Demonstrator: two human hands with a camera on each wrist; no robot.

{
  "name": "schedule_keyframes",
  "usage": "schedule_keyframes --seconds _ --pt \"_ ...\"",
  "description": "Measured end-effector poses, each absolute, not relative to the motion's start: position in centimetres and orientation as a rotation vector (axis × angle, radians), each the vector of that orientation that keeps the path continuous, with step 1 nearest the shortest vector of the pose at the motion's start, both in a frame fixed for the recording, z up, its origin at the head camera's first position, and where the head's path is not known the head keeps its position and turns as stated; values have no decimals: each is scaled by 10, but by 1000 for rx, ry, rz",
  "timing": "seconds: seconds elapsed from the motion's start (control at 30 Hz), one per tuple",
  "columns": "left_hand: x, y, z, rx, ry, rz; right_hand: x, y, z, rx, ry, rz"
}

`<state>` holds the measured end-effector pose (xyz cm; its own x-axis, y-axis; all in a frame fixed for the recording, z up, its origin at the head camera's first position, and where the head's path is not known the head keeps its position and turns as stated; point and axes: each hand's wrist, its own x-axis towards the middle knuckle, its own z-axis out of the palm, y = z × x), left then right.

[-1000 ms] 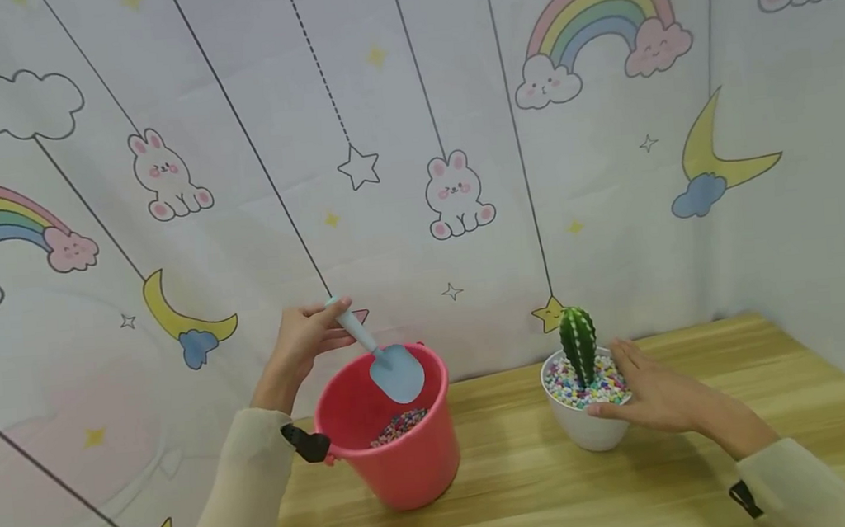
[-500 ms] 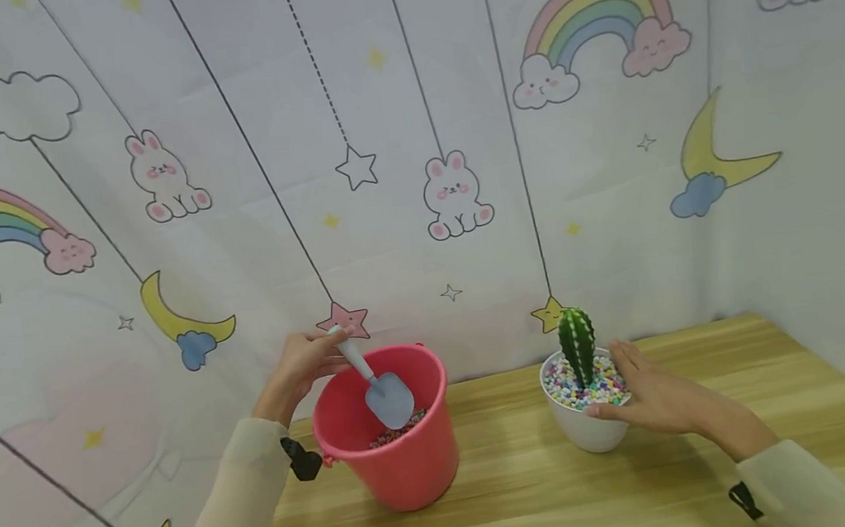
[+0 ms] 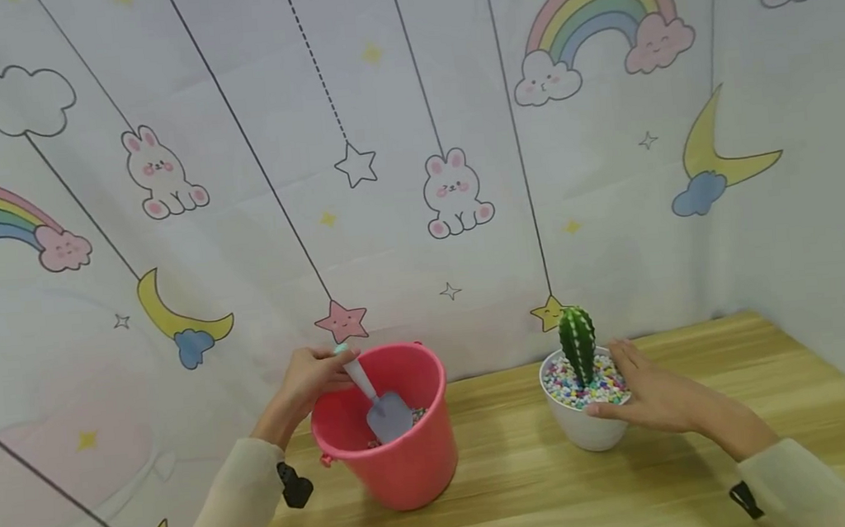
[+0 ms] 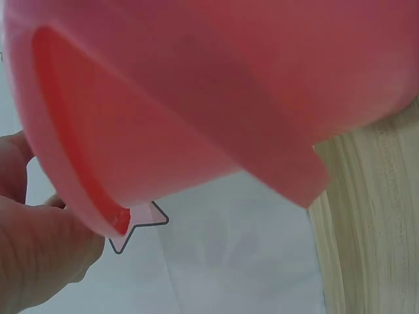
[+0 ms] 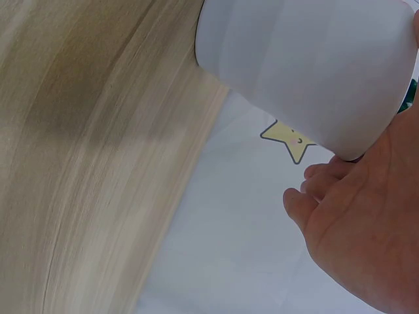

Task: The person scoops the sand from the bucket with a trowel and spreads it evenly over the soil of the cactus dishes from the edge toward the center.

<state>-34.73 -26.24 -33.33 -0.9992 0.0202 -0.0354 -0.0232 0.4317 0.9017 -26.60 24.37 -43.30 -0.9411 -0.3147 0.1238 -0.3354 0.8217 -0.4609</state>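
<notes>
My left hand [image 3: 312,380] pinches the pale handle of a small toy shovel [image 3: 390,419]. The shovel tilts down inside a red bucket [image 3: 413,475], its blade at the small multicoloured beads [image 3: 419,414] there. The left wrist view shows the bucket's outer wall and the hand [image 4: 46,252] beside the rim, while the shovel is hidden. A green cactus [image 3: 578,346] stands in a white pot [image 3: 590,428] filled with colourful beads. Against that pot's right side rests my right hand [image 3: 656,392], fingers extended behind and thumb over the front rim.
The bucket and pot stand apart on a wood-grain table [image 3: 510,476]. Close behind them hangs a white cloth [image 3: 255,219] printed with rabbits, stars and rainbows. At the right is the table's side edge [image 3: 833,368].
My left hand has lowered the shovel, bringing its blade from near the top of the bucket down to the beads. The right hand stays at the pot.
</notes>
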Motion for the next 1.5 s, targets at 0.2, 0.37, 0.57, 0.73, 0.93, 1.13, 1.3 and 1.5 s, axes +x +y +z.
schedule_keyframes --seconds 0.2,0.37,0.57,0.73,0.93,1.13,1.3,1.5 --pt "-344 -259 -337 -3 2706 1498 -268 245 -436 536 -2951 741" --pt "-343 -256 -341 33 2764 1388 -269 245 -440 539 -2944 738" --pt "-341 -255 -342 38 2789 1361 -271 244 -440 540 -2946 751" --pt "-342 -256 -342 59 2822 1285 -273 244 -438 534 -2956 751" --pt "-342 -257 -340 128 2950 1109 -274 244 -436 530 -2964 753" --pt "-335 -257 -334 185 3147 847 -273 245 -440 563 -2937 771" --pt "-332 -256 -325 140 3233 696 -271 247 -437 569 -2922 806" --pt "-329 -261 -328 157 3239 746 -272 250 -433 556 -2950 830"
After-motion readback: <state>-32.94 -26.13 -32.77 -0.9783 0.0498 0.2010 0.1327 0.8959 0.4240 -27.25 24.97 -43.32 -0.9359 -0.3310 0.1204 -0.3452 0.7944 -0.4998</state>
